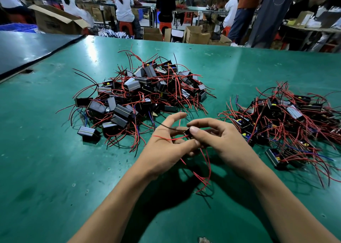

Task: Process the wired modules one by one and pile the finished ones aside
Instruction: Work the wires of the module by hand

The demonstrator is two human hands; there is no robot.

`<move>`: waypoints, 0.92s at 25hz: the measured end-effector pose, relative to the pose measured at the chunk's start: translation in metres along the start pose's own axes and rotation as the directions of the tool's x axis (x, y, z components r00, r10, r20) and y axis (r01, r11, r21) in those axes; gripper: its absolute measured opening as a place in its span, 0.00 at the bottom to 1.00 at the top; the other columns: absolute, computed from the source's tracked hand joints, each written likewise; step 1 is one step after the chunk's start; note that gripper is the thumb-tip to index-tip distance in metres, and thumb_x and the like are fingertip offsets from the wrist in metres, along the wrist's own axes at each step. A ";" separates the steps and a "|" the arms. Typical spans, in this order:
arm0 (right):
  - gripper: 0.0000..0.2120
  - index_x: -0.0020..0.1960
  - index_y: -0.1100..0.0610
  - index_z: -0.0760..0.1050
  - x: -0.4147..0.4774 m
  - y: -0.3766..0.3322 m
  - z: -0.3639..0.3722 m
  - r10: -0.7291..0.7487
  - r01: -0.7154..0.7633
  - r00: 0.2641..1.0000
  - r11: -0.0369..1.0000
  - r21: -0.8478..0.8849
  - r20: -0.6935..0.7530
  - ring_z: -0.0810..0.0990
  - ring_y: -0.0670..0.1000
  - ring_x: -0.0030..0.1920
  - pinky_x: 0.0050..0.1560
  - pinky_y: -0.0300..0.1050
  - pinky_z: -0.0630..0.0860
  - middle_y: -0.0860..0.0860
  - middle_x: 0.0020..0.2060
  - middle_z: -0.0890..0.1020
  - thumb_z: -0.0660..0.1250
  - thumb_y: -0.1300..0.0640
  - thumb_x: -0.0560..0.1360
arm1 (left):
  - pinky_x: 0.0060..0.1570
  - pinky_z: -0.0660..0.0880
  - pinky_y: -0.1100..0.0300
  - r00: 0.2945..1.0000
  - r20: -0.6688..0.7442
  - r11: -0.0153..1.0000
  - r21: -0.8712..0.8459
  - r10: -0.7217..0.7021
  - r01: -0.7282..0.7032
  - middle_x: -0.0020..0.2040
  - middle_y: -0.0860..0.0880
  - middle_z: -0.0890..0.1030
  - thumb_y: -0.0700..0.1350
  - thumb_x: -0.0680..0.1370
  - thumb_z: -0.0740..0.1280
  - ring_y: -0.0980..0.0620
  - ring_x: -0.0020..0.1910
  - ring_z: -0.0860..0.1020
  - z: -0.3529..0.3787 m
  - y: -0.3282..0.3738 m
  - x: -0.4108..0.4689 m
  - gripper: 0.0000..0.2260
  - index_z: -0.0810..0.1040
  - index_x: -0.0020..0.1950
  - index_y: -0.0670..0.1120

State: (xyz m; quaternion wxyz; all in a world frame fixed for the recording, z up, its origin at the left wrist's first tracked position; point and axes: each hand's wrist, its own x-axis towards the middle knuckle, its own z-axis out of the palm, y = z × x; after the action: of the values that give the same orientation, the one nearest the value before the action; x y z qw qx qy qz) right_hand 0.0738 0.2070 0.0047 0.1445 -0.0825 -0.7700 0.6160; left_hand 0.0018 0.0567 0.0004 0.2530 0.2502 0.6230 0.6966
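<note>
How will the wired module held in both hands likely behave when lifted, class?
Its red wires probably flop; they droop in curves below the left hand and right hand. The module seems light: fingertips alone pinch it.

One wide-angle camera on the person's head looks forward and down across the green worktable (pixel 55 169). It sits close over the left hand (pixel 166 150) and right hand (pixel 227 141), which hold a wired module (pixel 188 132) just below centre; farther off, the top band catches seated workers (pixel 123 4) at other benches.
</note>
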 end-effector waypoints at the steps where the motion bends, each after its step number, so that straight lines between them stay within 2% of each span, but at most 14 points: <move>1: 0.07 0.53 0.55 0.83 0.001 0.000 -0.001 0.004 -0.004 0.999 1.000 -0.008 -0.037 0.85 0.47 0.45 0.49 0.42 0.81 0.52 0.44 0.87 0.73 0.55 0.75 | 0.50 0.81 0.52 1.000 0.012 1.000 0.015 -0.021 0.020 0.54 0.45 0.83 0.34 0.72 0.74 0.47 0.38 0.82 -0.001 0.001 0.000 0.29 0.70 0.68 0.51; 2: 0.06 0.52 0.55 0.83 0.002 0.002 -0.002 0.006 -0.008 0.996 1.000 -0.030 -0.088 0.85 0.46 0.43 0.46 0.40 0.80 0.51 0.43 0.87 0.72 0.57 0.76 | 0.53 0.81 0.50 0.999 0.011 0.999 0.024 -0.031 0.031 0.56 0.45 0.82 0.34 0.71 0.75 0.45 0.41 0.83 -0.003 0.002 0.000 0.29 0.70 0.68 0.52; 4: 0.04 0.50 0.55 0.84 0.004 0.005 -0.006 0.035 -0.044 0.980 0.998 -0.040 -0.197 0.83 0.43 0.39 0.41 0.35 0.77 0.48 0.40 0.87 0.71 0.58 0.77 | 0.47 0.82 0.51 0.998 -0.056 0.999 0.049 0.010 -0.008 0.54 0.44 0.82 0.34 0.73 0.74 0.43 0.41 0.84 -0.006 0.003 0.001 0.25 0.73 0.65 0.51; 6: 0.04 0.47 0.55 0.84 0.005 0.008 -0.011 0.089 -0.099 0.965 0.995 -0.030 -0.247 0.80 0.41 0.34 0.37 0.34 0.76 0.46 0.35 0.85 0.70 0.57 0.78 | 0.39 0.82 0.54 0.961 -0.236 0.972 0.218 0.143 -0.091 0.48 0.46 0.83 0.36 0.75 0.72 0.46 0.37 0.83 -0.014 0.002 0.004 0.16 0.77 0.59 0.50; 8: 0.05 0.46 0.56 0.84 0.005 0.012 -0.014 0.160 -0.185 0.961 0.978 -0.094 -0.227 0.80 0.42 0.34 0.39 0.38 0.79 0.46 0.35 0.85 0.70 0.57 0.78 | 0.41 0.81 0.56 0.889 -0.368 0.897 0.432 0.274 -0.098 0.43 0.51 0.83 0.39 0.75 0.72 0.51 0.37 0.81 -0.020 -0.004 0.009 0.08 0.81 0.53 0.49; 9: 0.05 0.47 0.56 0.85 0.005 0.015 -0.016 0.168 -0.213 0.963 0.954 -0.211 -0.212 0.82 0.45 0.36 0.43 0.40 0.80 0.47 0.37 0.86 0.70 0.56 0.78 | 0.43 0.80 0.59 0.871 -0.382 0.862 0.499 0.309 -0.088 0.41 0.54 0.83 0.41 0.76 0.72 0.55 0.37 0.80 -0.021 -0.007 0.010 0.06 0.81 0.52 0.48; 10: 0.06 0.48 0.56 0.85 0.006 0.019 -0.017 0.152 -0.217 0.968 0.904 -0.368 -0.200 0.83 0.47 0.39 0.47 0.39 0.79 0.48 0.39 0.86 0.71 0.56 0.78 | 0.44 0.78 0.63 0.868 -0.369 0.831 0.550 0.331 -0.083 0.40 0.56 0.82 0.41 0.76 0.71 0.57 0.37 0.79 -0.021 -0.009 0.011 0.05 0.82 0.51 0.48; 11: 0.06 0.49 0.55 0.85 0.006 0.020 -0.017 0.125 -0.208 0.974 0.833 -0.513 -0.191 0.83 0.47 0.41 0.47 0.33 0.77 0.47 0.39 0.86 0.71 0.55 0.77 | 0.44 0.77 0.65 0.870 -0.345 0.794 0.602 0.353 -0.083 0.39 0.56 0.82 0.41 0.76 0.71 0.58 0.37 0.79 -0.020 -0.012 0.012 0.04 0.83 0.50 0.47; 12: 0.06 0.50 0.54 0.85 0.005 0.020 -0.015 0.101 -0.194 0.978 0.770 -0.608 -0.184 0.81 0.45 0.41 0.44 0.27 0.72 0.46 0.39 0.85 0.71 0.54 0.77 | 0.44 0.76 0.64 0.865 -0.323 0.752 0.653 0.384 -0.090 0.38 0.56 0.81 0.41 0.76 0.71 0.58 0.36 0.78 -0.020 -0.015 0.012 0.03 0.83 0.48 0.46; 13: 0.06 0.50 0.52 0.85 0.004 0.019 -0.014 0.096 -0.188 0.980 0.736 -0.650 -0.175 0.80 0.44 0.42 0.40 0.27 0.69 0.45 0.40 0.84 0.71 0.53 0.77 | 0.43 0.76 0.61 0.852 -0.309 0.713 0.693 0.423 -0.102 0.37 0.55 0.81 0.40 0.75 0.71 0.56 0.36 0.77 -0.020 -0.018 0.012 0.02 0.83 0.46 0.46; 15: 0.06 0.51 0.51 0.85 0.004 0.018 -0.014 0.112 -0.193 0.980 0.717 -0.669 -0.163 0.80 0.45 0.44 0.42 0.31 0.67 0.46 0.42 0.84 0.71 0.52 0.77 | 0.40 0.75 0.57 0.822 -0.325 0.686 0.720 0.468 -0.106 0.32 0.55 0.79 0.42 0.74 0.71 0.56 0.32 0.76 -0.020 -0.021 0.012 0.02 0.81 0.41 0.47; 17: 0.06 0.52 0.50 0.84 0.004 0.016 -0.017 0.137 -0.206 0.978 0.717 -0.666 -0.155 0.81 0.47 0.47 0.46 0.35 0.69 0.47 0.44 0.85 0.71 0.53 0.77 | 0.37 0.75 0.56 0.839 -0.345 0.694 0.718 0.420 -0.053 0.29 0.55 0.78 0.47 0.73 0.72 0.57 0.30 0.76 -0.020 -0.023 0.012 0.04 0.79 0.41 0.49; 20: 0.08 0.55 0.51 0.84 0.003 0.012 -0.022 0.161 -0.210 0.978 0.707 -0.675 -0.136 0.81 0.46 0.49 0.50 0.34 0.69 0.48 0.48 0.86 0.71 0.56 0.77 | 0.41 0.76 0.57 0.917 -0.274 0.657 0.753 0.291 0.017 0.37 0.55 0.81 0.55 0.72 0.73 0.53 0.37 0.79 -0.019 -0.026 0.011 0.12 0.78 0.48 0.50; 23: 0.11 0.57 0.51 0.83 0.002 0.009 -0.021 0.129 -0.183 0.983 0.725 -0.665 -0.130 0.79 0.43 0.49 0.49 0.30 0.66 0.45 0.49 0.85 0.68 0.61 0.78 | 0.46 0.76 0.61 0.949 -0.188 0.691 0.721 0.252 -0.041 0.44 0.56 0.83 0.47 0.72 0.75 0.56 0.40 0.80 -0.017 -0.022 0.009 0.12 0.77 0.52 0.50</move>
State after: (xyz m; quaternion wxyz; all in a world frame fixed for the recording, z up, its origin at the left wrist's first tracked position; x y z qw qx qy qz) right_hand 0.0778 0.2292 0.0006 0.0814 -0.2163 -0.9248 0.3022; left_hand -0.0153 0.0527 -0.0225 -0.0075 0.2793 0.8489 0.4486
